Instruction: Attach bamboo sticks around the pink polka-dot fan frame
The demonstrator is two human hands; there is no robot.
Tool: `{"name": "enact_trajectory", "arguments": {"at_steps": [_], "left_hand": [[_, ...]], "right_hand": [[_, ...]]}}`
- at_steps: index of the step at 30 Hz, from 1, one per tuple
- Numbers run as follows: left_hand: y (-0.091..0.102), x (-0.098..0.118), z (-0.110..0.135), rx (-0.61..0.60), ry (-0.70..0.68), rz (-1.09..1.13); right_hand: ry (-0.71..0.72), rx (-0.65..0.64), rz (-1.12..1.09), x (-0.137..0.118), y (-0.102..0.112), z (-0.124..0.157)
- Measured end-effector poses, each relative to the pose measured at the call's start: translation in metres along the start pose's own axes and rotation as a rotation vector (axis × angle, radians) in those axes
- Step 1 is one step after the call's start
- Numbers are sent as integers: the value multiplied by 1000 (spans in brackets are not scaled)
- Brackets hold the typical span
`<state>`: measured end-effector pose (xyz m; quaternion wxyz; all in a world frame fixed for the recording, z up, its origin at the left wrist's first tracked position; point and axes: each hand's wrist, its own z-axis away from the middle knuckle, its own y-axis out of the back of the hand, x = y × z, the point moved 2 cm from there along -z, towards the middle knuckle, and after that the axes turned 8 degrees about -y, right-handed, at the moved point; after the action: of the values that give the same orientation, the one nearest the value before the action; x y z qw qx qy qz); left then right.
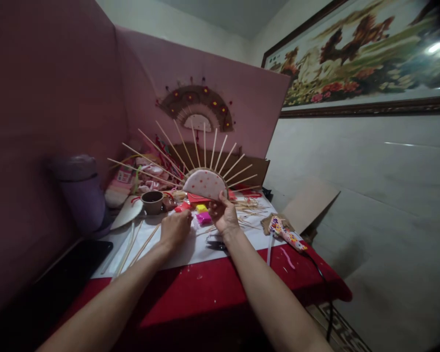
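My right hand (224,215) pinches the lower right edge of a half-round, dotted pale pink fan base (205,184), held up over the table. Thin wooden sticks (214,149) spread outward from its curved rim like rays. Down and to the left, my left hand (176,227) is closed with curled fingers; whatever it may hold is hidden. Close to its fingertips lie a red packet (183,206), a yellow packet (201,209) and a magenta packet (204,218). Black-handled pliers or cutters (217,245) lie below my right wrist.
A flower-patterned glue gun (288,234) with a cord rests at the right table edge. A brown cup (152,201), a purple tumbler (84,195) and a black phone (91,254) stand or lie left. A finished-looking fan (200,100) hangs on the pink board (249,98) behind.
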<state>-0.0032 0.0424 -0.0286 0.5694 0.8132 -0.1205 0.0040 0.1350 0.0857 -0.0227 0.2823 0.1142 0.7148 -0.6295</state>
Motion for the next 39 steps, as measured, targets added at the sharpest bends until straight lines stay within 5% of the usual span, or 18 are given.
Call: {"name": "enact_trajectory", "arguments": {"at_steps": [11,17,22,39], "left_hand": [[-10,-7,15,-8,5,63],[-2,-26,6,292,14,22],[10,-47,-1,467,155,-18],[6,-86,-9,507,295,71]], "right_hand": [[96,144,-35,2,21,2],[106,176,-105,2,22,2],[96,177,-85,2,21,2],[103,194,-83,2,29,-4]]}}
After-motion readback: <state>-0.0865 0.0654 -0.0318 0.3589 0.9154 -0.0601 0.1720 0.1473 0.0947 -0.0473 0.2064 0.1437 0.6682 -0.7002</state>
